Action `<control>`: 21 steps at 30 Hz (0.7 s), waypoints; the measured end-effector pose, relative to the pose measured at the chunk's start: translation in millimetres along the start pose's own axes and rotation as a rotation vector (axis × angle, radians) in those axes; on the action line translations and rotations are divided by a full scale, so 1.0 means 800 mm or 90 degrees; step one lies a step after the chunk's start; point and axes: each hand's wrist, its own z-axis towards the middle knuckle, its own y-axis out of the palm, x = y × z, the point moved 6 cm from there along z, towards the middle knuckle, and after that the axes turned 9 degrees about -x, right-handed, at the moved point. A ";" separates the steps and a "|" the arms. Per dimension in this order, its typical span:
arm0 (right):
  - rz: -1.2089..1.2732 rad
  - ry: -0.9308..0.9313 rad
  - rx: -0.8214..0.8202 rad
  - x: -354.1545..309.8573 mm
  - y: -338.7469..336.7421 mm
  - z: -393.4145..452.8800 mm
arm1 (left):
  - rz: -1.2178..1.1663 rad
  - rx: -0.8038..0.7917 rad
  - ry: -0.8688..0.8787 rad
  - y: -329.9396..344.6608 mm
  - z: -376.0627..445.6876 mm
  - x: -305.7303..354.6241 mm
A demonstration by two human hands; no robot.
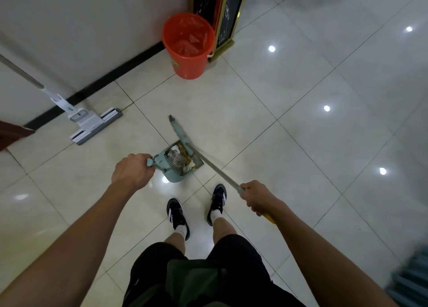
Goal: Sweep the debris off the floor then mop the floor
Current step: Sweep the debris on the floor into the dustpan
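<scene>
Glossy pale floor tiles (301,86) reflect ceiling lights below a white wall (81,29) with black skirting (104,84).

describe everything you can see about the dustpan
The dustpan is pale teal and looks like plastic, with a row of comb teeth along its upper edge. It sits on the tiled floor just ahead of the person's shoes, its open mouth facing away from them. It holds debris: crumpled wrappers and paper scraps. The left hand grips its handle, and the teal broom head lies across its mouth.
</scene>
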 end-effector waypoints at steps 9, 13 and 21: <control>-0.168 -0.044 0.088 -0.029 0.006 -0.006 | -0.017 0.003 -0.037 0.011 -0.029 -0.040; -0.225 -0.039 0.118 -0.039 0.023 0.004 | -0.024 0.004 -0.043 0.015 -0.038 -0.057; -0.231 -0.035 0.044 -0.039 0.081 0.018 | -0.019 0.008 -0.040 0.025 -0.044 -0.065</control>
